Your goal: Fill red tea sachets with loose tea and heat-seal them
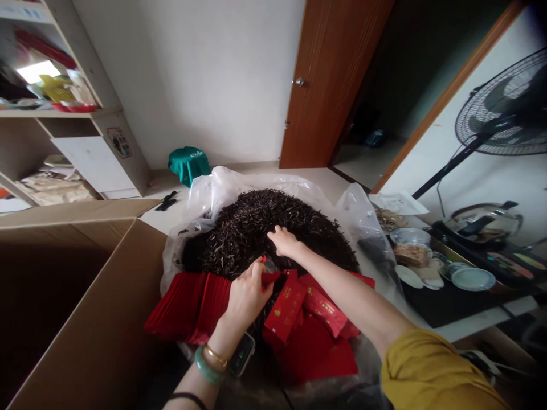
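Observation:
A large heap of dark, twisted dried tea leaves (265, 233) fills a clear plastic bag (273, 185). My right hand (284, 240) rests on the leaves, with nothing visible in its fingers. My left hand (248, 296) grips the top edge of a red packet (271, 279), and part of the packet is hidden by my fingers. A stack of red packets (183, 307) lies to the left of that hand. More loose red packets (286, 307) with gold print lie below my right arm.
A brown cardboard box (85, 250) stands open at the lower left. To the right, a low table holds plates and bowls (427, 256) and a metal kettle (482, 223). A standing fan (504, 108) is at the right, with a wooden door (329, 85) and shelves beyond the bag.

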`<control>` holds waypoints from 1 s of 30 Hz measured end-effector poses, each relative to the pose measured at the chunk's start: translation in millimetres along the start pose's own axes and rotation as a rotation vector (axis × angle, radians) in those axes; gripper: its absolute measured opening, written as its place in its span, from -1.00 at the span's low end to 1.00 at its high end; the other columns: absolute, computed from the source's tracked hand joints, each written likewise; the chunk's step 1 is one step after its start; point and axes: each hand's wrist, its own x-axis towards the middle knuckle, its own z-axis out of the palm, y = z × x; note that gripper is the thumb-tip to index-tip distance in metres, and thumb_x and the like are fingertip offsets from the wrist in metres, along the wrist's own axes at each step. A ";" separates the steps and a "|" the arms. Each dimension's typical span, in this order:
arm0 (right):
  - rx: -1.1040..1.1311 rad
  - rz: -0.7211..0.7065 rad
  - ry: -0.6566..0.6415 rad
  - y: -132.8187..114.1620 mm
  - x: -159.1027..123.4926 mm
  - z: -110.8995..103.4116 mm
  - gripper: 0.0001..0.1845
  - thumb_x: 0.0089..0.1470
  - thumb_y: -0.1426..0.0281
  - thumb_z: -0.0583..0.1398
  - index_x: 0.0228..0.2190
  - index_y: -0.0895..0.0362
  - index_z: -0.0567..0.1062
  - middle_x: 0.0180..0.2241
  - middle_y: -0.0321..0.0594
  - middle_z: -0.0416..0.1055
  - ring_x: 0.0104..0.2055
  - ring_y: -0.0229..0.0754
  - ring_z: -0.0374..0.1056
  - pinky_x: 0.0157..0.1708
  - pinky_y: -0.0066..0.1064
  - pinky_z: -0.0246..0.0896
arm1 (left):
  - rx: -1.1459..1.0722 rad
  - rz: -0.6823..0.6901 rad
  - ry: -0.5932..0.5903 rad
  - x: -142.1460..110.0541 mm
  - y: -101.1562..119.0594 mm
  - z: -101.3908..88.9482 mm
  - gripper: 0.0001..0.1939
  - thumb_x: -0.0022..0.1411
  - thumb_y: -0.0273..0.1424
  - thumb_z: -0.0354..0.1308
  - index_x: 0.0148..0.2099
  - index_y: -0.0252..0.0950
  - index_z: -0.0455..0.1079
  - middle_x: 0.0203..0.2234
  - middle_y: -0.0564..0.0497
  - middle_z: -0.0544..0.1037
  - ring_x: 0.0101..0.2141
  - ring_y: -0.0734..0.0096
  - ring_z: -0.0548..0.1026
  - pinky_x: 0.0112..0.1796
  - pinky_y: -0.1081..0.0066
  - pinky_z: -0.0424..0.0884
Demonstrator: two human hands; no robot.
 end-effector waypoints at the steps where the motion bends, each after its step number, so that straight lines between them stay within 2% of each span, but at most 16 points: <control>1: 0.004 -0.003 0.008 -0.4 0.1 0.1 -0.44 -0.20 0.63 0.35 -0.11 0.12 0.41 0.03 0.08 0.22 0.06 0.17 0.22 -0.15 -0.17 0.31 | 0.005 0.001 0.006 0.1 -0.4 0.0 -0.69 0.08 -0.47 0.19 -0.12 -0.24 0.23 -0.28 -0.03 0.58 -0.33 0.32 0.59 -0.38 0.46 0.48; 5: 0.048 -0.021 0.040 0.7 -0.6 0.0 -0.63 -0.10 0.70 0.22 -0.22 0.15 0.47 -0.06 0.04 0.30 -0.01 0.07 0.30 -0.15 -0.24 0.27 | 0.016 -0.009 0.020 0.8 0.1 -0.4 -0.72 0.09 -0.47 0.19 -0.13 -0.28 0.24 -0.23 -0.08 0.58 -0.33 0.28 0.60 -0.40 0.43 0.48; 9: 0.159 -0.032 0.089 7.1 -0.7 -0.2 -0.71 -0.13 0.73 0.18 -0.36 0.18 0.48 -0.18 -0.04 0.37 -0.14 -0.05 0.36 -0.19 -0.32 0.23 | 0.028 -0.036 -0.005 1.6 1.7 -2.4 -0.72 0.10 -0.46 0.20 -0.13 -0.28 0.25 -0.22 -0.08 0.58 -0.34 0.28 0.60 -0.42 0.43 0.48; 15: 0.482 -0.056 0.194 21.0 -5.8 -14.9 -0.79 -0.20 0.59 0.25 -0.41 0.14 0.43 -0.40 -0.28 0.37 -0.31 -0.18 0.36 -0.27 -0.39 0.25 | 0.000 -0.091 -0.016 1.7 0.6 -3.8 -0.56 0.08 -0.43 0.22 0.01 -0.27 0.19 -0.21 -0.05 0.59 -0.32 0.29 0.60 -0.39 0.45 0.48; 18: 0.686 -0.089 0.208 23.4 -19.8 -30.4 -0.80 -0.16 0.50 0.22 -0.38 0.12 0.39 -0.41 -0.35 0.36 -0.40 -0.27 0.34 -0.38 -0.44 0.28 | -0.019 -0.113 -0.005 1.7 0.5 -3.2 -0.54 0.08 -0.43 0.23 0.02 -0.26 0.18 -0.22 -0.04 0.60 -0.31 0.27 0.61 -0.39 0.45 0.47; 22: 0.889 -0.171 0.193 14.4 -46.7 -46.0 -0.79 -0.16 0.40 0.22 -0.38 0.11 0.35 -0.36 -0.35 0.37 -0.36 -0.28 0.36 -0.39 -0.46 0.31 | -0.026 -0.151 -0.007 2.4 1.9 -2.8 -0.56 0.07 -0.42 0.25 -0.01 -0.27 0.20 -0.23 -0.06 0.60 -0.33 0.26 0.61 -0.41 0.45 0.47; 26: 1.106 -0.245 0.120 -5.0 -68.3 -46.5 -0.78 -0.22 0.38 0.24 -0.43 0.11 0.34 -0.42 -0.37 0.35 -0.43 -0.30 0.34 -0.45 -0.47 0.28 | -0.016 -0.158 -0.010 2.8 2.5 -2.6 -0.56 0.09 -0.38 0.24 0.00 -0.29 0.20 -0.28 -0.07 0.61 -0.34 0.24 0.61 -0.42 0.45 0.46; 28: 1.112 -0.266 0.116 -13.2 -74.8 -43.7 -0.80 -0.24 0.44 0.24 -0.45 0.12 0.35 -0.47 -0.39 0.35 -0.46 -0.31 0.32 -0.46 -0.49 0.24 | -0.016 -0.156 -0.001 2.8 2.0 -2.5 -0.54 0.11 -0.37 0.23 0.03 -0.32 0.18 -0.30 -0.09 0.60 -0.34 0.22 0.61 -0.42 0.44 0.47; 30: 1.016 -0.278 0.148 -18.2 -78.8 -41.0 -0.82 -0.24 0.49 0.23 -0.45 0.12 0.39 -0.50 -0.40 0.36 -0.47 -0.31 0.31 -0.43 -0.48 0.24 | -0.027 -0.146 0.002 2.8 1.1 -2.6 -0.54 0.12 -0.37 0.21 0.04 -0.34 0.17 -0.30 -0.11 0.60 -0.34 0.20 0.61 -0.43 0.43 0.47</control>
